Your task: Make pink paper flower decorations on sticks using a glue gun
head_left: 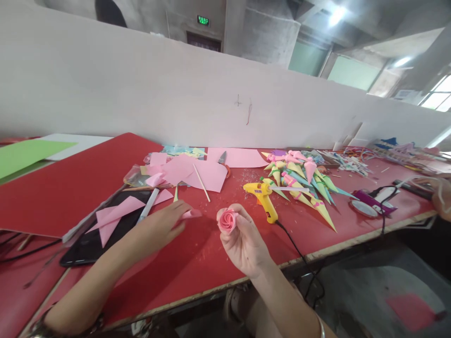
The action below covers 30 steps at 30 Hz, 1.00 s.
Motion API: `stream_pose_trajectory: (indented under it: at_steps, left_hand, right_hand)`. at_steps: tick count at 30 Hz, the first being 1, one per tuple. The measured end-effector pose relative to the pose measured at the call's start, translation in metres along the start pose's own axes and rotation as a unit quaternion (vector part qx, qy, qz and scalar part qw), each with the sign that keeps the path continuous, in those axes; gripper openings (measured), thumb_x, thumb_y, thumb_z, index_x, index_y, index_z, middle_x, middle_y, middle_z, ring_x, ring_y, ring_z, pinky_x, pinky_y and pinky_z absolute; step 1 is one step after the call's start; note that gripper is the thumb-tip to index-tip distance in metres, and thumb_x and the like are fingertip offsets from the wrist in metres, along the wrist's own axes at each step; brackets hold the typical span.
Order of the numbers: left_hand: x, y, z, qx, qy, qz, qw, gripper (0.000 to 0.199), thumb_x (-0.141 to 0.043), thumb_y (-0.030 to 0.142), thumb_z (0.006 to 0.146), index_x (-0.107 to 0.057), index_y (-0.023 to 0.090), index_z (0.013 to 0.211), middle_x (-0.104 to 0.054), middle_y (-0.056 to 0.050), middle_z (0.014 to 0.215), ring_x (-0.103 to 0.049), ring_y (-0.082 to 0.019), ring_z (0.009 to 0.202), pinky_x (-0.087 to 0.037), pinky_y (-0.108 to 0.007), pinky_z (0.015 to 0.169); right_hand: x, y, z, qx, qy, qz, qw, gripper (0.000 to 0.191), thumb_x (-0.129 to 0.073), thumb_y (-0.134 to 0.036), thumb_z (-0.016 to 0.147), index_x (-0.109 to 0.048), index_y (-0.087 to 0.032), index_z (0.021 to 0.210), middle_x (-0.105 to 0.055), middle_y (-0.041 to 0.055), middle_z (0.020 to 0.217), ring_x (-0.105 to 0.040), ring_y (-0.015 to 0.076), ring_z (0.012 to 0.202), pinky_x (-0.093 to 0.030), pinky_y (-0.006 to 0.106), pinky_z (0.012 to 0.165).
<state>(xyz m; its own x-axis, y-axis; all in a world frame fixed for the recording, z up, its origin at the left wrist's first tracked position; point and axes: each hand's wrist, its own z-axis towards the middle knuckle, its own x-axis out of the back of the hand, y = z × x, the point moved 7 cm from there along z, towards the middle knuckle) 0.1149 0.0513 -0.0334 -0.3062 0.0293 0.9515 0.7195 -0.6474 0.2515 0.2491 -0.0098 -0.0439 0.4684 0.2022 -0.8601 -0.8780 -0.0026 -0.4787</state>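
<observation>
Near the middle of the red table (197, 277), my right hand (244, 239) has its fingers closed round a pink rolled paper rose (227, 221), whose spiral faces up toward me. To its left, my left hand (167, 225) is over the table, slightly blurred, with a small piece of pink paper (191, 214) at its fingertips. The two hands are apart. A yellow glue gun (265, 199) lies right of the rose, its black cord running off the front edge. Pink paper sheets (207, 173) and a thin white stick (201, 183) lie behind my hands.
Scissors (222, 158) lie at the back. Yellow, pink and blue paper cones (306, 176) are heaped right of the glue gun. A black tablet-like slab (84, 249) with pink strips lies left, beside a large red sheet (81, 183). Another person's hand (442, 197) shows far right.
</observation>
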Motion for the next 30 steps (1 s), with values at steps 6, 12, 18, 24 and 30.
stream_pose_trajectory:
  at_steps: [6,12,18,24,30]
  left_hand:
    - [0.011,0.032,-0.006,-0.039,0.024,-0.066,0.997,0.018,-0.037,0.023,0.087,-0.047,0.022,0.102,-0.067,-0.003,0.094,-0.064,-0.019,0.082,-0.047,-0.027,0.066]
    - [0.015,0.035,-0.01,-0.056,0.101,-0.051,0.992,0.027,-0.045,0.023,0.083,-0.048,0.022,0.11,-0.067,-0.005,0.101,-0.064,-0.019,0.083,-0.048,-0.025,0.067]
    - [0.015,0.041,-0.01,-0.083,0.133,-0.021,0.987,0.033,-0.043,0.036,0.089,-0.046,0.022,0.119,-0.069,-0.005,0.099,-0.066,-0.02,0.078,-0.05,-0.027,0.064]
    - [0.017,0.046,-0.016,-0.142,0.187,0.007,0.972,0.04,-0.039,0.042,0.093,-0.039,0.023,0.128,-0.067,-0.008,0.109,-0.067,-0.022,0.088,-0.052,-0.028,0.069]
    - [0.016,0.043,-0.016,-0.127,0.191,0.006,0.973,0.041,-0.041,0.041,0.092,-0.04,0.024,0.13,-0.068,-0.007,0.107,-0.066,-0.022,0.085,-0.052,-0.03,0.069]
  right_hand:
    - [0.005,-0.004,0.002,0.031,0.072,-0.051,0.996,0.023,-0.085,-0.031,0.055,-0.068,-0.021,0.069,-0.064,-0.0047,0.063,-0.056,0.0039,0.051,-0.051,0.01,0.05]
    - [0.011,-0.011,-0.002,0.109,0.105,-0.165,0.975,0.021,-0.079,-0.03,0.062,-0.065,-0.021,0.074,-0.061,-0.0052,0.064,-0.057,0.006,0.055,-0.051,0.017,0.057]
    - [-0.008,-0.028,-0.015,0.248,0.086,-0.377,0.888,0.01,-0.067,-0.015,0.071,-0.062,-0.02,0.078,-0.059,-0.0019,0.076,-0.057,0.0112,0.072,-0.048,0.023,0.068]
    - [-0.022,-0.028,-0.021,0.277,0.057,-0.457,0.843,0.011,-0.066,-0.015,0.073,-0.061,-0.022,0.081,-0.059,0.0004,0.08,-0.057,0.0152,0.079,-0.047,0.027,0.071]
    - [-0.027,-0.026,-0.024,0.289,0.039,-0.482,0.826,0.011,-0.065,-0.015,0.076,-0.061,-0.023,0.082,-0.061,0.001,0.082,-0.058,0.0161,0.081,-0.048,0.029,0.074]
